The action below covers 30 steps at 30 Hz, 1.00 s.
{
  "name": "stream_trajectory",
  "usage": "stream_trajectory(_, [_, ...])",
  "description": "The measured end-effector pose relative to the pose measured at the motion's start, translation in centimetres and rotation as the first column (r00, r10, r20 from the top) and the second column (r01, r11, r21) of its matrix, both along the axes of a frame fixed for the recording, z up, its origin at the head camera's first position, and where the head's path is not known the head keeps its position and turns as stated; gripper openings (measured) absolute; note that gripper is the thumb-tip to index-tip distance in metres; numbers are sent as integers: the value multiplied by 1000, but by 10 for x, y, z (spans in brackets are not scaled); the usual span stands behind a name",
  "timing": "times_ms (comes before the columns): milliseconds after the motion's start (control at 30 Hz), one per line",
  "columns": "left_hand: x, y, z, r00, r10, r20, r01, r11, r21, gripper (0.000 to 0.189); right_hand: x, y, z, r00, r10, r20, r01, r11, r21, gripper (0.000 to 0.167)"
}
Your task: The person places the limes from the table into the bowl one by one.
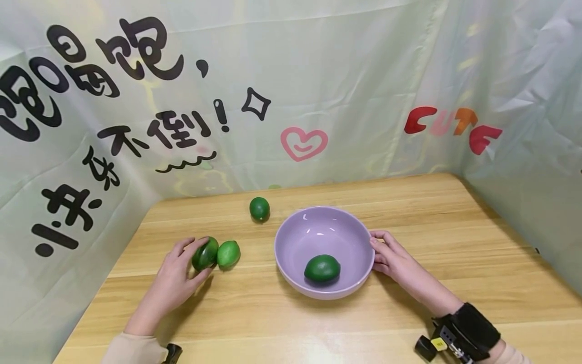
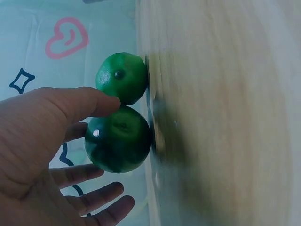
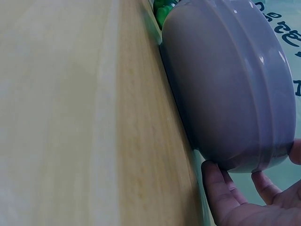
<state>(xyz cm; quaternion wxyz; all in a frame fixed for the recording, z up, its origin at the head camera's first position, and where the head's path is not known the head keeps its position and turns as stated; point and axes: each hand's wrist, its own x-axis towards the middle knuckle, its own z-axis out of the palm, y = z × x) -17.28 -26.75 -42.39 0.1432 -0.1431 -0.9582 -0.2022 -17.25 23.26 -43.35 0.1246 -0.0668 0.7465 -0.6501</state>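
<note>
My left hand (image 1: 176, 275) is around a dark green lime (image 1: 206, 254), index finger over its far side and thumb by its near side. The left wrist view has the thumb (image 2: 96, 102) at the lime (image 2: 120, 141) and the other fingers spread behind and below it. A lighter green lime (image 1: 229, 254) sits right beside it. My right hand (image 1: 396, 260) touches the right side of a purple bowl (image 1: 291, 242), fingertips against its outer wall. Inside the bowl lies a dark green lime (image 1: 322, 268). The bowl's outer wall (image 3: 221, 84) fills much of the right wrist view.
Another dark green lime (image 1: 259, 209) stands toward the back of the wooden table (image 1: 254, 318), left of the bowl. A pale printed cloth (image 1: 345, 101) hangs behind and along both sides of the table.
</note>
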Motion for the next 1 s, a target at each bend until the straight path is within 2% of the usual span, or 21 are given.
stream_trajectory(467, [-1,1,1,999,-38,-3,38,999,10,63,0,1,1,1000,-2,5,2,1000,9,56])
stream_trajectory(767, [0,-1,3,999,14,40,-14,1000,17,54,0,1,1,1000,-3,12,3,1000,10,56])
stream_trajectory(1000, [1,-2,3,996,37,78,-38,999,8,58,0,1,1,1000,-1,14,1,1000,4,56])
